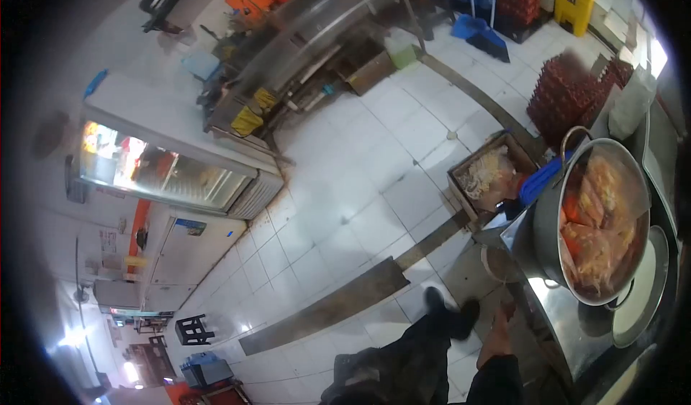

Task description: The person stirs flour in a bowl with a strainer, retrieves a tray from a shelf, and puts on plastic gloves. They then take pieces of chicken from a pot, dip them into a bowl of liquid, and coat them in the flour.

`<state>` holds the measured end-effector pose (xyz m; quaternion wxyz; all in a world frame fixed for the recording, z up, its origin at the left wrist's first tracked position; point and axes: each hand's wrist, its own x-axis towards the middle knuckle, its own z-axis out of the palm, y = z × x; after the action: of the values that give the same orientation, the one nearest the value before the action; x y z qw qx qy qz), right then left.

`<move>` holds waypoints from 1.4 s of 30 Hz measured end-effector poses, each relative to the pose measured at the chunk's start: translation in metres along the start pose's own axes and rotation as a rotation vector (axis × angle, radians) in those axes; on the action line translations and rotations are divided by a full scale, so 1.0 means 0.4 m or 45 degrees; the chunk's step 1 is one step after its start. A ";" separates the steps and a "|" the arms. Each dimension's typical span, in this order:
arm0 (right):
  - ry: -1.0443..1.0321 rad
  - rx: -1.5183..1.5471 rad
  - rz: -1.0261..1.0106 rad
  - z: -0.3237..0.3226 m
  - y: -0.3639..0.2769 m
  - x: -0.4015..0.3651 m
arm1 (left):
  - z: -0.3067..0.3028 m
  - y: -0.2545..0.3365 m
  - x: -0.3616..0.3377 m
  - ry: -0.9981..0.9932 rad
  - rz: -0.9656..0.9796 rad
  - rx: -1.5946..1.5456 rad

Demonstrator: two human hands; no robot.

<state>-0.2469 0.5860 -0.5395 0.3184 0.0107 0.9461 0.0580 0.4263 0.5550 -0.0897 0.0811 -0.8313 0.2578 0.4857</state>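
Note:
My right hand point(498, 327), below a dark sleeve, hangs low beside the metal counter point(558, 319), its fingers curled together. Just past the fingertips is a round, thin-rimmed brownish utensil point(499, 264); I cannot tell whether the hand grips its handle. On the counter to the right stands a large metal pot point(545, 236) with loop handles. Clear plastic bags of orange and yellowish food point(601, 211) fill it. Partly under the pot's right side lies a wide, shallow pan point(649, 290) with a pale inside. My left hand is out of view.
A crate point(471, 196) with pale scraps sits on the tiled floor by the counter, near red egg trays point(568, 96). A long metal strip point(327, 308) crosses the floor. A glass-door fridge point(169, 160), a black stool point(193, 329) and a blue dustpan point(481, 37) stand farther off.

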 end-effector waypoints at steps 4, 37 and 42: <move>0.197 0.836 -0.141 0.186 0.121 -0.061 | -0.084 0.254 0.119 -0.027 0.168 -0.018; 0.755 1.053 -2.870 -2.080 -2.881 -1.427 | -0.677 2.414 0.635 1.234 1.383 -0.866; 1.351 1.033 -2.959 -2.294 -3.099 -1.636 | -1.172 3.015 0.166 1.561 1.879 -0.829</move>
<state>-0.2585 -0.7767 0.4349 -0.2461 -0.7246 0.3651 -0.5302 0.1996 -0.6786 0.2349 -0.6162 -0.5520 0.5595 -0.0495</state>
